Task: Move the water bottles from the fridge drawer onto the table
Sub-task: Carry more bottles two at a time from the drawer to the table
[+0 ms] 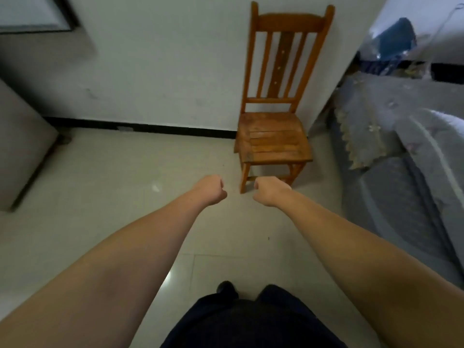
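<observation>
Both my arms stretch forward over a pale tiled floor. My left hand (212, 189) is curled into a fist with nothing in it. My right hand (270, 190) is also a closed fist, empty, a short gap from the left one. No water bottle, fridge drawer or table top shows in this view. A grey appliance side (20, 146), possibly the fridge, stands at the left edge.
A wooden chair (273, 139) stands against the white wall just beyond my right hand. A bed with a grey patterned cover (401, 146) fills the right side. A dark-framed panel (35, 13) hangs top left. My dark trousers (251, 320) show at the bottom.
</observation>
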`<move>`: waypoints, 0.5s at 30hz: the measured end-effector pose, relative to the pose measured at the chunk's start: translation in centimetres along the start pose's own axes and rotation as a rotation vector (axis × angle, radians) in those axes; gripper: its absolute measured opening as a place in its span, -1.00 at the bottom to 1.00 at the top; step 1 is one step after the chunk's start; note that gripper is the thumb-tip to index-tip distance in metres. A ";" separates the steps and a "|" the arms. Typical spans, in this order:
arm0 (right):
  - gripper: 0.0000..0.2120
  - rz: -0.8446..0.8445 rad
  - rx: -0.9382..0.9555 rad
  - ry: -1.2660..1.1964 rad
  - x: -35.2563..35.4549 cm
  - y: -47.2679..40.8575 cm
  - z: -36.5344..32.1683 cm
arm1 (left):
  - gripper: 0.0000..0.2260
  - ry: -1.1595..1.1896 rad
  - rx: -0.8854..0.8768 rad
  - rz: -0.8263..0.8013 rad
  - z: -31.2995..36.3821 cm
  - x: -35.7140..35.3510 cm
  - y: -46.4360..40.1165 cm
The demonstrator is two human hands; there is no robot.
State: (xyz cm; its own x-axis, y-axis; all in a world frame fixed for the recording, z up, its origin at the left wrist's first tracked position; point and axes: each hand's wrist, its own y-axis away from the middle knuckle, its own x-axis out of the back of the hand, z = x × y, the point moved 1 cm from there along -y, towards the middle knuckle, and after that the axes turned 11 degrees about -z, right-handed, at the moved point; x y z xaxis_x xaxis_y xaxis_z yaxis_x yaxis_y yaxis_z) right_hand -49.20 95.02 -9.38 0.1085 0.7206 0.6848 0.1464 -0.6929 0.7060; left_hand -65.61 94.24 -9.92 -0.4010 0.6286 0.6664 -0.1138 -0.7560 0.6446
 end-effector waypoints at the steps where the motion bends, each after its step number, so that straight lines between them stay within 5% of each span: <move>1: -0.68 -0.012 0.030 0.041 0.4 -1.0 -1.6 | -0.70 0.028 0.030 0.011 -1.7 0.7 0.0; 15: -0.62 -0.105 0.368 0.370 7.6 -16.4 -23.8 | -0.66 0.301 0.345 0.159 -19.5 13.0 -4.4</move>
State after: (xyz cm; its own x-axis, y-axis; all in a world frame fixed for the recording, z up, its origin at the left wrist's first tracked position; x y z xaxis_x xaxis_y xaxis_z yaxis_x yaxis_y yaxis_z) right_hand -74.17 111.30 -11.39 -0.2692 0.6831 0.6789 0.4800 -0.5160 0.7095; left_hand -88.07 102.20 -11.40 -0.6398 0.3909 0.6618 0.2578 -0.7020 0.6639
